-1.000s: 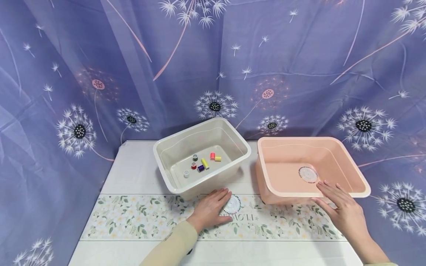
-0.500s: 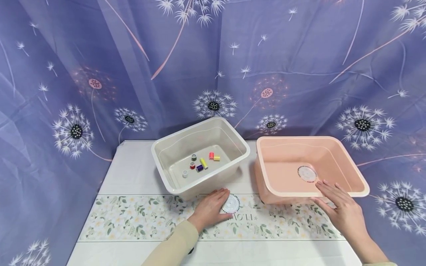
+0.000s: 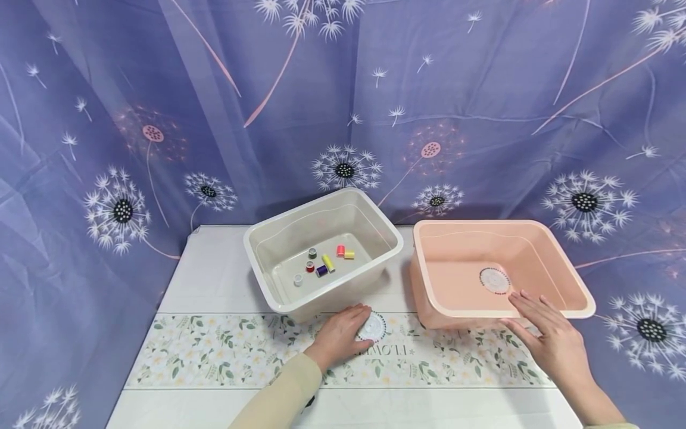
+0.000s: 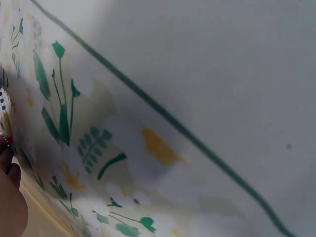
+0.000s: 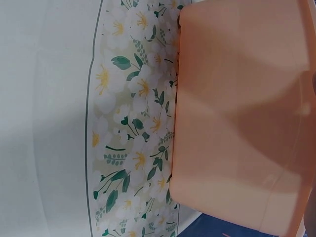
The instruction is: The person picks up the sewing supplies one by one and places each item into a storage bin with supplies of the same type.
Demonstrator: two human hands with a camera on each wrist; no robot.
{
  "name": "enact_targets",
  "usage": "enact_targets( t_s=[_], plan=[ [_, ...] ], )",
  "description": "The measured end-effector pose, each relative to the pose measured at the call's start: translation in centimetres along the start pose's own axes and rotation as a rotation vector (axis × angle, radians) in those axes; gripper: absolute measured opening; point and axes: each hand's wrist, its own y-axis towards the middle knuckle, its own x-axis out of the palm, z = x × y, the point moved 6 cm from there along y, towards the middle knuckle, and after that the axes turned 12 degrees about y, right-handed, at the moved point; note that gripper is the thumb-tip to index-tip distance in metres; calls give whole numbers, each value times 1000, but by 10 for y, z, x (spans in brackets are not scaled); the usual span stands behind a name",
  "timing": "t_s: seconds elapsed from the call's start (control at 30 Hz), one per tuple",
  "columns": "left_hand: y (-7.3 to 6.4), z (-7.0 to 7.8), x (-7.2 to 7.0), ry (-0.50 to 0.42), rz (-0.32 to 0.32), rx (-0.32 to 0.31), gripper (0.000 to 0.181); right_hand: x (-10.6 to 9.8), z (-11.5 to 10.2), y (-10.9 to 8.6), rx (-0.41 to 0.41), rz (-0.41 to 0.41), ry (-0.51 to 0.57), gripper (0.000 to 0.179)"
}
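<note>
On the floral band of the cloth lies a white pin wheel [image 3: 373, 327], a flat disc ringed with small coloured pin heads. My left hand [image 3: 337, 335] pinches its left side, thumb at the near edge and fingers at the far edge. In the left wrist view, fingertips [image 4: 9, 160] and a sliver of the disc show at the left border. My right hand [image 3: 552, 336] rests over the near rim of the pink tub [image 3: 461, 314], fingers straight. Inside that tub lies a second pin wheel [image 3: 495, 280]. The right wrist view shows mostly the tub's outer wall [image 5: 237, 118].
Left of the pink tub stands a grey-beige tub [image 3: 393, 244], turned at an angle. Several thread spools are in it, including a purple spool [image 3: 321, 271] and a long yellow spool [image 3: 329, 263]. A blue dandelion curtain [image 3: 482, 89] hangs behind the table.
My left thumb has drawn in against the near edge of the pin wheel, uncovering more printed lettering. The right hand and both tubs hold their places; the head view has shifted slightly.
</note>
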Motion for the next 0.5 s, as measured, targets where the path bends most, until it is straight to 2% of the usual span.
enact_targets(
  t_s=[0.33,0.5],
  plan=[
    [6,-2,-4,-63,-42,-36,79,1,1,-1,3,-3,-4,75],
    [10,-3,-3,-55,-23,-11,81,0,-1,-1,-1,1,-11,75]
  ],
)
